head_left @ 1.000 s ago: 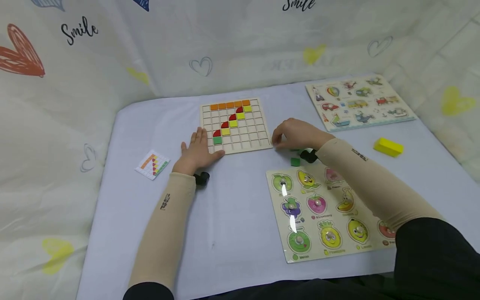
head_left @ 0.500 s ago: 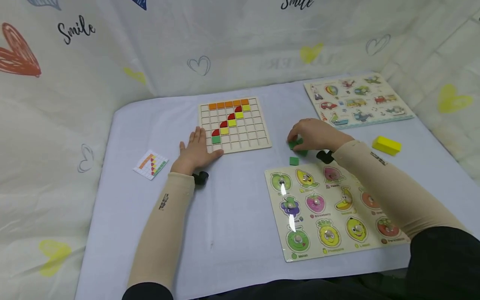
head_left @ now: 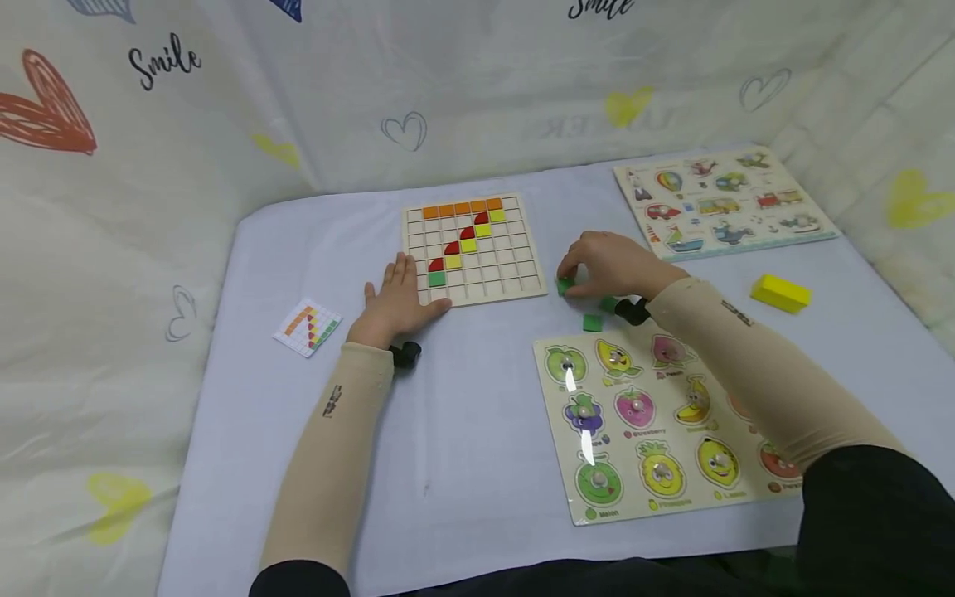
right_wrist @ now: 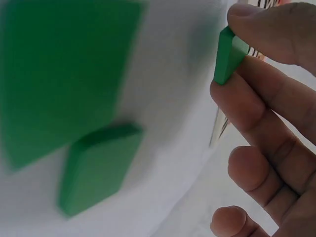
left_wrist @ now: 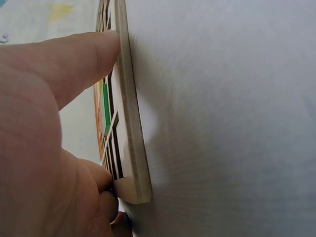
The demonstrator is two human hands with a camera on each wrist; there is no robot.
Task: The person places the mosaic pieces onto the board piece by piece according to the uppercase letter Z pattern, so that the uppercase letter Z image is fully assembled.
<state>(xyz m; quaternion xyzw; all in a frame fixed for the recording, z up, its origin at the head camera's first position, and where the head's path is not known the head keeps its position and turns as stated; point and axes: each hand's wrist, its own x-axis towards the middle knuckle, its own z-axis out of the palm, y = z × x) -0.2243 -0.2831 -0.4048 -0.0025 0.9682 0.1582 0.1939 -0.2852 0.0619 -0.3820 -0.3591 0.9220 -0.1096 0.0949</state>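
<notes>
A wooden grid board (head_left: 496,278) lies at the back middle of the table. It bears a row of orange tiles, a diagonal of red quarter-round and yellow tiles, and one green tile (head_left: 436,279). My left hand (head_left: 393,305) rests on the board's left edge and near corner, fingers straight and thumb spread. Right of the board, my right hand (head_left: 615,267) pinches a green square tile (right_wrist: 226,55) between thumb and fingers, just above the table. Two loose green tiles lie below that hand: one (head_left: 593,323) in full view, the other (head_left: 608,304) partly behind the wrist camera.
A small pattern card (head_left: 307,327) lies left of my left hand. The fruit puzzle board (head_left: 627,508) sits at the front right, under my right forearm. Farther back are a vehicle puzzle board (head_left: 716,245) and a yellow block (head_left: 780,293). A printed curtain (head_left: 492,108) hangs behind the table.
My right hand moved right from the board's edge to the loose green tiles, then took up one and came slightly back left. The left hand has stayed on the board.
</notes>
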